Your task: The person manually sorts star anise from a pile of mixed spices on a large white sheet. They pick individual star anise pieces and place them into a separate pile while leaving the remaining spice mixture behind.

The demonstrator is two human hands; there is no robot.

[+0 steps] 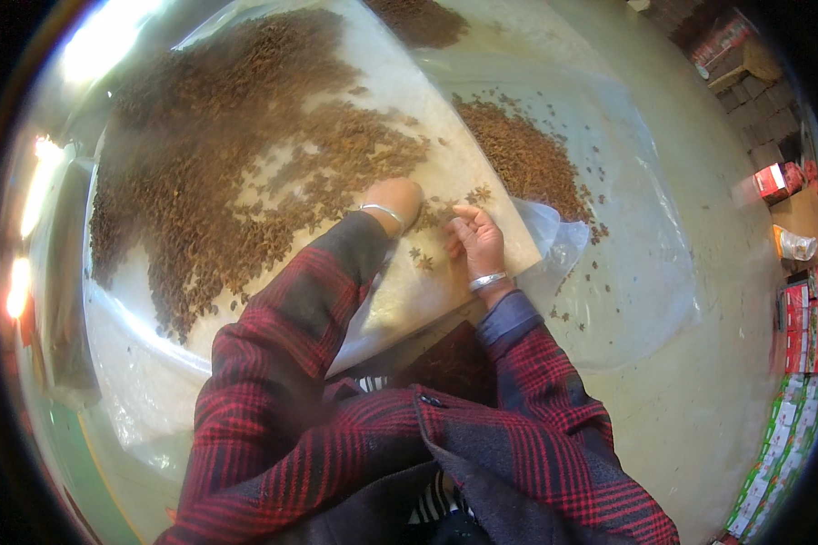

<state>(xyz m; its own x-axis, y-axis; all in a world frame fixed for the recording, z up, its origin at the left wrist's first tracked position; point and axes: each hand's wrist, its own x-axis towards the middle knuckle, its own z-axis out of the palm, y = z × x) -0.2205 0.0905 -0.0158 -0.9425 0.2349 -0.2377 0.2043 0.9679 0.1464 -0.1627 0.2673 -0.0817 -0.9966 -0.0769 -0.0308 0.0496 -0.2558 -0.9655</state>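
A large spread of brown star anise [198,177] covers much of the pale worktop [443,289] before me. At the near edge of the spread, my left hand [392,201] reaches down to the pods; its fingertips are hidden behind the hand. My right hand [478,240] is just to the right, with curled, slightly blurred fingers close to a few loose pods. Whether either hand grips a pod cannot be made out. One loose star anise [478,195] lies above my right hand, and another small pod [424,263] lies between my hands.
Beyond the worktop's right edge, a heap of smaller brown pieces [528,160] rests on clear plastic sheeting [644,293] on the floor. Another brown heap [419,20] is at the top. Red packages [796,323] and green-and-white packages [774,443] line the right side.
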